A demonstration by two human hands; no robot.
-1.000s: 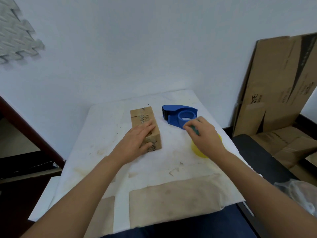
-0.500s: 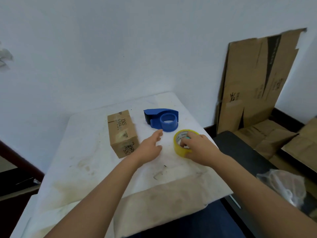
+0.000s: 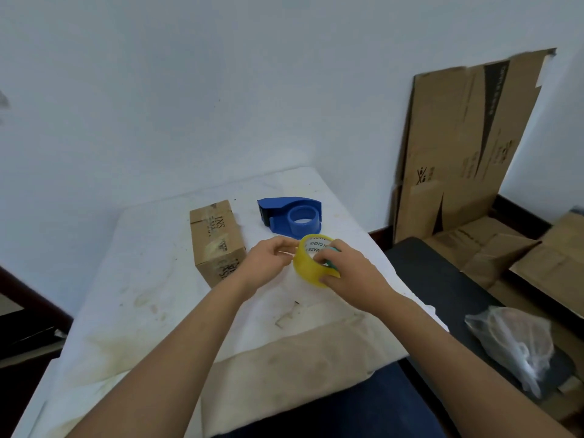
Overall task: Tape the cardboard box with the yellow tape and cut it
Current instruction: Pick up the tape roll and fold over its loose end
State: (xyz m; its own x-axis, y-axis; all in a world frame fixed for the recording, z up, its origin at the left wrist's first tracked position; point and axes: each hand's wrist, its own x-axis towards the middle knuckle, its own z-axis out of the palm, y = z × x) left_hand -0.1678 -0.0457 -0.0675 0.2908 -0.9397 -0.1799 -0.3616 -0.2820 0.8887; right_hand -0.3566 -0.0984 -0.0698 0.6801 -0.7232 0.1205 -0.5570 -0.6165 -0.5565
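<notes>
Right hand point(image 3: 354, 273) fingers gripping yellow tape roll point(image 3: 311, 263), left hand point(image 3: 268, 259) fingers pinching its edge, cardboard box point(image 3: 216, 240) near table point(image 3: 151, 298) far edge

box point(image 3: 218, 241) on table point(image 3: 132, 298), dispenser point(image 3: 292, 216) right of it, tape roll point(image 3: 311, 263) nearer.

It looked like a packing or storage room: flattened brown cardboard sheets point(image 3: 467, 147) leaned against a bare white wall point(image 3: 189, 90) beside a stained white tabletop point(image 3: 132, 279)
</notes>
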